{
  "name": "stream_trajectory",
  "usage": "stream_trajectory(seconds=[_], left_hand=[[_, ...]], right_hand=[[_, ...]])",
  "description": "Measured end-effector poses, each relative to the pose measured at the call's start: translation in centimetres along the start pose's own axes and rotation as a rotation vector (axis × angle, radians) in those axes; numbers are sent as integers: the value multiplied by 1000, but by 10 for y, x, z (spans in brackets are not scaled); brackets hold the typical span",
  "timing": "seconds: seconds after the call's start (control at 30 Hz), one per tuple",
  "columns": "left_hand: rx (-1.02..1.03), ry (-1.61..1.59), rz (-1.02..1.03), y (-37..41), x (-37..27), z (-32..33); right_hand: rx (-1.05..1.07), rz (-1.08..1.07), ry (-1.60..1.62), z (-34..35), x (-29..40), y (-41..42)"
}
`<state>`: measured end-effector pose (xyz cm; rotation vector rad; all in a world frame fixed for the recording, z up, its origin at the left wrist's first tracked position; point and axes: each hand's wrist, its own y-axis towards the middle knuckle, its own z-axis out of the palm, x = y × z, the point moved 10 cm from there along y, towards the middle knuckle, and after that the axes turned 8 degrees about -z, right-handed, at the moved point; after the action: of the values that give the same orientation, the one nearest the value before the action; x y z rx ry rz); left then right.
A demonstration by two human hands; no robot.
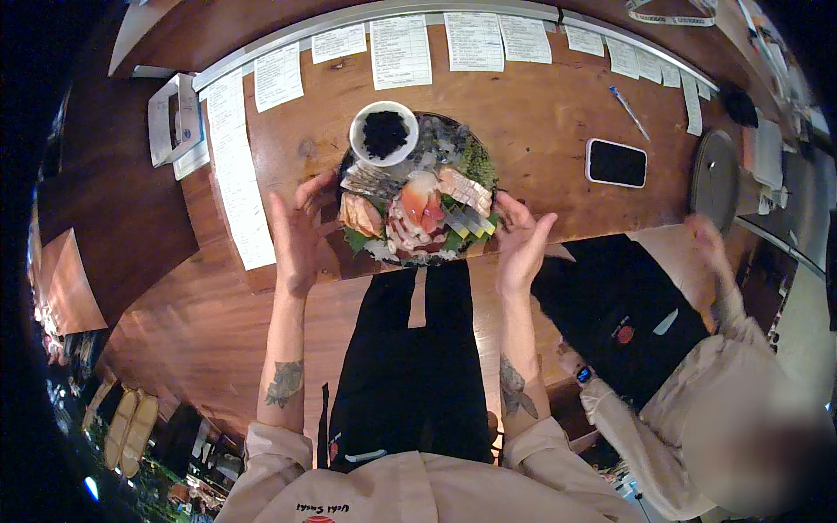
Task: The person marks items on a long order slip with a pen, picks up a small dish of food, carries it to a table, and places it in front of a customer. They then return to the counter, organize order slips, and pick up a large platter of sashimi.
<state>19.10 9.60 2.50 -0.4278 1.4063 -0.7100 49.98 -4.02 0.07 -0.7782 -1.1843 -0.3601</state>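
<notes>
A dark round platter (480, 134) of sashimi lies before me at the table's front edge. Octopus or similar pale pink slices (415, 236), an orange-red piece of surf clam (422, 204), salmon-coloured slices (361, 214), silver-skinned fish (369, 182) and green leaves cover it. A white bowl (355, 131) with black contents stands at its far left. My left hand (297, 235) is at the left rim, my right hand (523, 242) at the right rim. Both have thumbs raised and spread off the platter. Fingertips meet or pass under the rim; whether they bear weight is unclear.
Printed paper slips (401, 52) hang along the back rail, with one long strip (239, 176) at left. A phone (616, 163), a pen (630, 112) and a round tray (714, 183) are to the right. A co-worker (667, 399) in a black apron stands close on my right.
</notes>
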Motion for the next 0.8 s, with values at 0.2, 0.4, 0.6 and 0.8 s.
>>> stream_trajectory(seconds=[0.2,0.4,0.6,0.8], left_hand=[[-396,457,417,-3,-25,-34],[-462,899,726,-13,-32,-5],[-430,763,796,-20,-36,-6],[-462,834,780,-15,-35,-10]], right_hand=[[-77,-582,-723,-9,73,50],[-74,-710,-1163,11,80,68],[-95,-648,-1263,11,77,70],[-79,-734,-1305,15,74,70]])
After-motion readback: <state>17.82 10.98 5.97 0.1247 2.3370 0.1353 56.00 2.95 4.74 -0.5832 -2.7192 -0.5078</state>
